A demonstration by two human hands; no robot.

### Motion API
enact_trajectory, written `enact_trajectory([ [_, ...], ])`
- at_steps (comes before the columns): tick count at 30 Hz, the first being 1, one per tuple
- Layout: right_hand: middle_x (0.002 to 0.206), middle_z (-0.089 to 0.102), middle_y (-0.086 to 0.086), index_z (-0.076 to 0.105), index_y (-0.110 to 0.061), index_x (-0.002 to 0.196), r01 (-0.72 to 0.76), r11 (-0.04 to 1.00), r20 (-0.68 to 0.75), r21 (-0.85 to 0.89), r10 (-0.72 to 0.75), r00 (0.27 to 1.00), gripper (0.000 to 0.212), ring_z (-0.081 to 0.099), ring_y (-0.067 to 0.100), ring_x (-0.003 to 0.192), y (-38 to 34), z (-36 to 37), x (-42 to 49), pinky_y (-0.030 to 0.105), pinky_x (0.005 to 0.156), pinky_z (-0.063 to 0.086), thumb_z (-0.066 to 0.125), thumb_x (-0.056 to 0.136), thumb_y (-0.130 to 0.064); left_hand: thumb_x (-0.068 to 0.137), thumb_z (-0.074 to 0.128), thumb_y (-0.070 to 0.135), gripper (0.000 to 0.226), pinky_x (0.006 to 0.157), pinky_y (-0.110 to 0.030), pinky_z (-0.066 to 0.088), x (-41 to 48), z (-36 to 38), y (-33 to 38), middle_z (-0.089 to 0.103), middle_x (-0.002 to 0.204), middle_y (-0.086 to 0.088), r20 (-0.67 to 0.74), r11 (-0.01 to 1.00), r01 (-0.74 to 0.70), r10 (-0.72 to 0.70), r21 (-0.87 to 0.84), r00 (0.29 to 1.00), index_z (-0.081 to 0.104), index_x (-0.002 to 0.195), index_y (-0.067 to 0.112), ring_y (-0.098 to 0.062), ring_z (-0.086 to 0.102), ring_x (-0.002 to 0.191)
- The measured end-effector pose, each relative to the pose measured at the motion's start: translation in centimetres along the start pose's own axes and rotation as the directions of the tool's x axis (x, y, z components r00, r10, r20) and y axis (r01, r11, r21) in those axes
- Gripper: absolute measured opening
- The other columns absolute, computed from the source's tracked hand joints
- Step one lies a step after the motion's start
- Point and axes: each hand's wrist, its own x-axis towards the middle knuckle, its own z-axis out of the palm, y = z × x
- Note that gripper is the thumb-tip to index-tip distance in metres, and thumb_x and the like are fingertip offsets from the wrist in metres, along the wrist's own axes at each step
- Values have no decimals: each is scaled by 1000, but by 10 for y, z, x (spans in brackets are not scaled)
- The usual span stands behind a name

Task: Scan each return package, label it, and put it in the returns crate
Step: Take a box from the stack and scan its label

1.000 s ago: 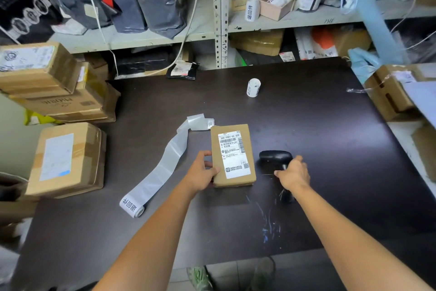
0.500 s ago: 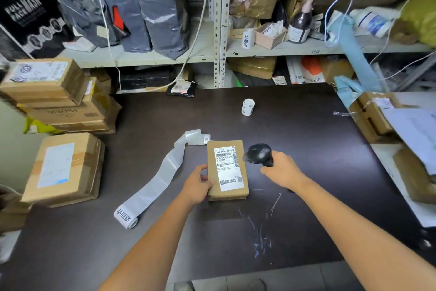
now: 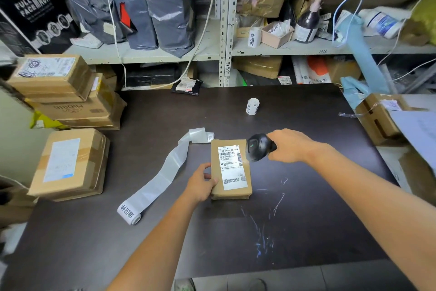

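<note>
A small brown cardboard package [image 3: 215, 172] with a white shipping label lies flat in the middle of the dark table [image 3: 306, 220]. My left hand [image 3: 200, 183] grips its left edge near the front corner. My right hand [image 3: 290, 145] holds a black barcode scanner [image 3: 257, 150] in the air, its head over the package's far right corner and facing the label. A long strip of label backing [image 3: 160, 175] with printed stickers runs from behind the package toward the front left. A small roll of labels [image 3: 252, 106] stands farther back on the table.
Stacked cardboard boxes [image 3: 59, 83] and another taped box [image 3: 68, 163] sit at the table's left. An open carton [image 3: 377, 118] stands at the right edge. Metal shelving [image 3: 224, 31] behind holds grey bags, bottles and cables.
My right hand has lifted the scanner off the table and swung it up over the package's label. My left hand stays on the package. The camera view has tilted upward.
</note>
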Motion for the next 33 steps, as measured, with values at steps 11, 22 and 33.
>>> enact_trajectory([
  [11, 78, 62, -3, 51, -27, 74, 46, 999, 17, -8, -46, 999, 13, 61, 21, 74, 0, -13, -2, 34, 61, 48, 63, 73, -23, 94, 60, 13, 47, 84, -49, 58, 1, 2, -1, 60, 105, -3, -3, 1000, 11, -11, -8, 1000, 45, 134, 31, -25, 65, 100],
  [22, 76, 62, -2, 51, -23, 75, 51, 998, 26, -21, -51, 998, 12, 61, 22, 72, -6, -16, -3, 31, 56, 43, 63, 73, -21, 95, 60, 13, 45, 81, -49, 58, 1, 1, -1, 59, 107, -3, -4, 1000, 8, -8, 5, 1000, 45, 133, 32, -23, 64, 99],
  [33, 77, 62, -1, 48, -29, 72, 22, 998, 48, 50, -24, 999, 19, 59, 21, 70, -1, -16, -6, 28, 55, 41, 63, 75, -18, 95, 60, 14, 46, 71, -26, 53, 1, -1, -4, 59, 101, 4, -16, 997, -35, 36, 66, 999, 44, 135, 29, -15, 62, 94],
])
